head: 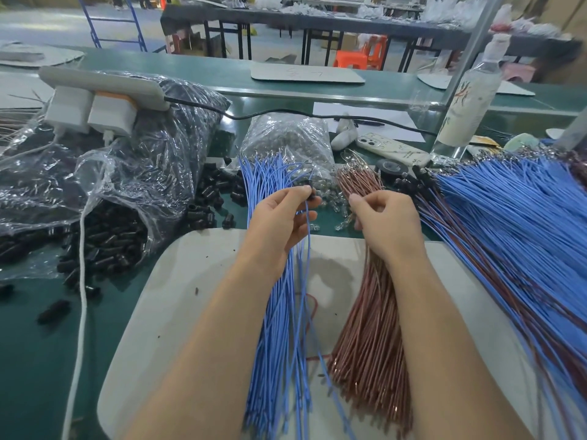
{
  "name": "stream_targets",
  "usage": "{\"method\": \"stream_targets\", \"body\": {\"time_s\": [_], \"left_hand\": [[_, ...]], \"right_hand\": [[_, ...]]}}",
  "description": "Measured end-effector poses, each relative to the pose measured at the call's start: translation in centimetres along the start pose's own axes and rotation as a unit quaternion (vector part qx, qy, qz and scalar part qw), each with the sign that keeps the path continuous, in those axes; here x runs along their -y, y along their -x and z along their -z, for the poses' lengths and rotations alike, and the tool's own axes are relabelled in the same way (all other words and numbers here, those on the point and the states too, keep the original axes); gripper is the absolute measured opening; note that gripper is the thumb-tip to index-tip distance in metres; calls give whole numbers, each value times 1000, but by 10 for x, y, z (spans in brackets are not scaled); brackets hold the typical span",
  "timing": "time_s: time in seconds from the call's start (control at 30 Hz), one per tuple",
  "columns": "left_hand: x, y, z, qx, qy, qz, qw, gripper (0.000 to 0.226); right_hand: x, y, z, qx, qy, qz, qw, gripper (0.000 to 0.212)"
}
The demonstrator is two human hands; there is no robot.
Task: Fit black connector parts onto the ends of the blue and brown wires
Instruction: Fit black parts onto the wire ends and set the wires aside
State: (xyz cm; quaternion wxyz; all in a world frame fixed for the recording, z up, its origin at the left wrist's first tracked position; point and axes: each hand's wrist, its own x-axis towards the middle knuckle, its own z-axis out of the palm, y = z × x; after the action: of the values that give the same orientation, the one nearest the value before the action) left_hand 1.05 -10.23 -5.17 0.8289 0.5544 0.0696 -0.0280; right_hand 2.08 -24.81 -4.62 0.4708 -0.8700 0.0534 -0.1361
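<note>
A bundle of loose blue wires [270, 312] lies on the pale work board [178, 296] beside a bundle of brown wires [365, 328]. My left hand [282, 220] pinches a small black connector part [313, 193] with a single blue wire hanging down from it. My right hand [387, 220] hovers over the top of the brown bundle with its fingertips pinched at the metal-tipped wire ends [352, 176]; what exactly it holds is hidden. Loose black connector parts [111, 242] spill from a clear plastic bag on the left.
A big heap of finished blue and brown wires [514, 217] lies at the right. A bag of clear parts [289, 138], a phone [390, 150], a tape roll [392, 168], a bottle [467, 100], a power strip [101, 90] with chargers and a white cable [81, 281] stand around.
</note>
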Motion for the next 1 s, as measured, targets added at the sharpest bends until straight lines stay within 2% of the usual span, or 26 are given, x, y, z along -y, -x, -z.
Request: {"method": "stream_targets", "body": {"time_s": [0.07, 0.1, 0.23, 0.3, 0.37, 0.53, 0.67, 0.73, 0.8, 0.87, 0.93, 1.0], "left_hand": [[0, 0, -1, 40, -2, 7, 999, 13], [0, 0, -1, 68, 4, 13, 998, 14], [-1, 3, -1, 142, 33, 22, 989, 21], [-1, 3, -2, 124, 25, 16, 992, 27], [-1, 3, -2, 97, 28, 7, 995, 26], [-6, 3, 2, 105, 121, -43, 986, 21], [-12, 3, 7, 65, 226, -80, 969, 27], [-13, 2, 8, 36, 224, -81, 970, 21], [-12, 0, 8, 16, 202, -65, 977, 13], [-9, -2, 6, 2, 170, -44, 985, 8], [-7, -2, 4, 4, 131, -32, 991, 6], [-6, -3, 4, 35, 105, -21, 994, 7]], "right_hand": [[6, 1, -2, 33, -151, -12, 988, 28], [8, 2, -4, 50, -184, -11, 982, 27], [11, 9, -11, 124, -89, 34, 988, 28], [13, 12, -11, 169, -82, 32, 982, 28], [17, 14, -9, 216, -121, 13, 969, 26], [21, 17, 6, 367, -230, -24, 901, 18], [20, 20, 22, 516, -220, 14, 828, 13], [21, 21, 27, 542, -263, 32, 798, 13], [22, 19, 29, 506, -351, 41, 787, 14], [23, 14, 29, 392, -464, 16, 794, 15], [21, 9, 24, 213, -507, -19, 835, 14], [18, 4, 18, 41, -451, -47, 890, 20]]}}
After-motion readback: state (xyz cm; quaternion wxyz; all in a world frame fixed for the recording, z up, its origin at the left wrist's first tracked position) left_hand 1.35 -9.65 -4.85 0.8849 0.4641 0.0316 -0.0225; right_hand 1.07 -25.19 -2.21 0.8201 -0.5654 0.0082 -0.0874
